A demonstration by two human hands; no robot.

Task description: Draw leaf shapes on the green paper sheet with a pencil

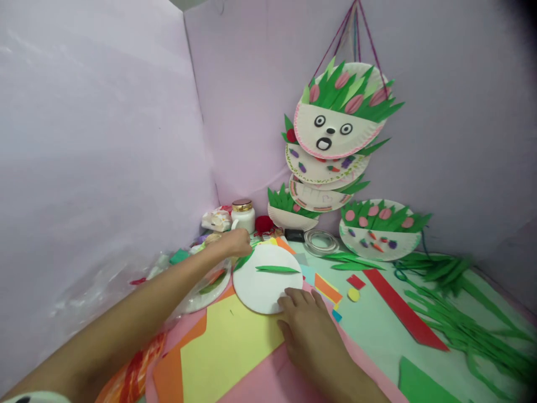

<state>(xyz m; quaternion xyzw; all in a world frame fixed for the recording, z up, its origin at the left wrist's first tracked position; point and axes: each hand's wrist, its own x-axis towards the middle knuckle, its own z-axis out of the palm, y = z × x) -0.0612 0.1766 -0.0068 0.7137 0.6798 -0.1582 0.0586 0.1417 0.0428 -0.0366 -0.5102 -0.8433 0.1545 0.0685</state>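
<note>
Quick count, lol: one left hand (240,243), one right hand (311,322), one white disc (262,291) with one whole green leaf (277,269) showing. At least five decorated plates (333,118); the top one has two eyes (320,121), one nose (330,131), one mouth (324,144), four pink flowers (354,104). Also one white jar (243,218), one coil (322,252), one long red strip (400,307), one yellow circle (353,294). Loose green strips (457,324)? Way too tangled to count.

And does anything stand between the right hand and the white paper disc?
Nothing visible does: the right hand touches the near right edge of the white paper disc, and the green paper leaf lies farther back on it.
</note>
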